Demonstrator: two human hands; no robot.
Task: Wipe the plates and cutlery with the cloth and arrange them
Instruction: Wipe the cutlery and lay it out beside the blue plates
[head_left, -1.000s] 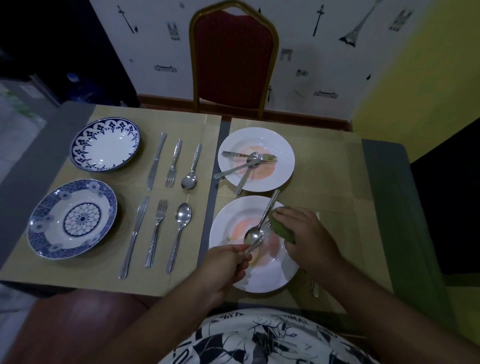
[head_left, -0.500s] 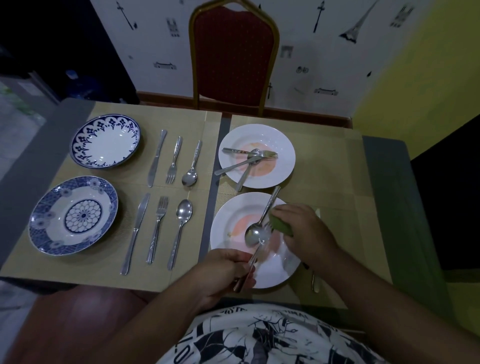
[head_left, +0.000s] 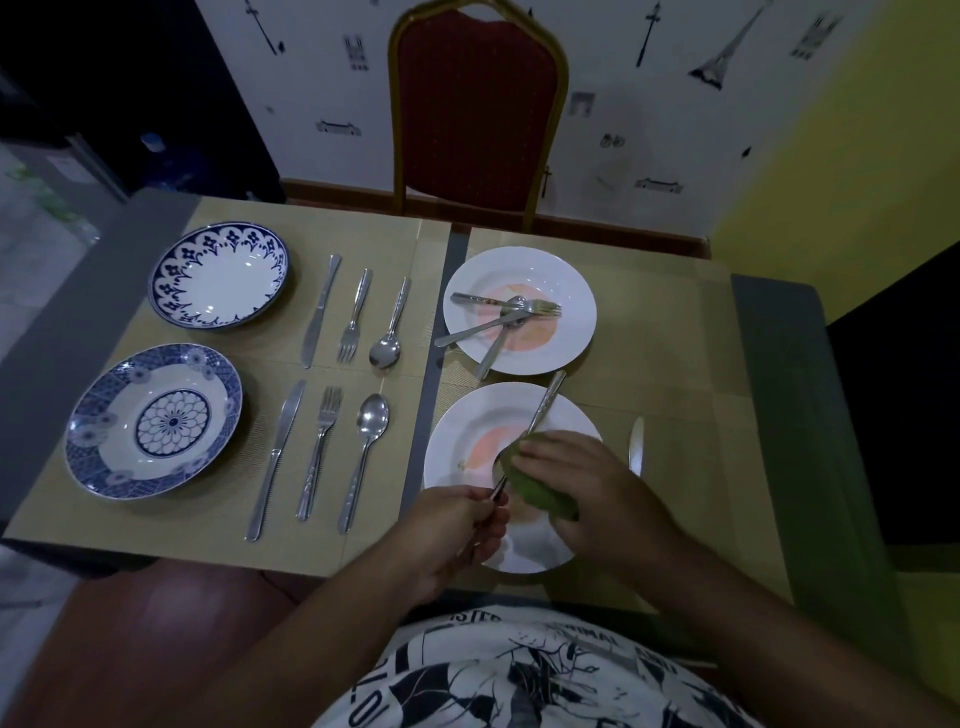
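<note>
Dim grey tabletop (head_left: 779, 364), beige mats (head_left: 675, 332). Left hand (head_left: 452, 530) pinches slim steel utensil (head_left: 500, 486) over near stained white plate (head_left: 452, 431). Right hand (head_left: 582, 483) clamps green cloth (head_left: 540, 493) round its hidden end. Step: wiping cutlery. Next, likely draw it through and lay it beside steel knife (head_left: 636, 447).

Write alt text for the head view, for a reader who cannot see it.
Over the near white plate, smeared orange, the left hand pinches a piece of cutlery while the right hand holds a green cloth against it. The far white plate holds three crossed utensils; two blue plates and two knife-fork-spoon sets lie arranged to the left.
</note>
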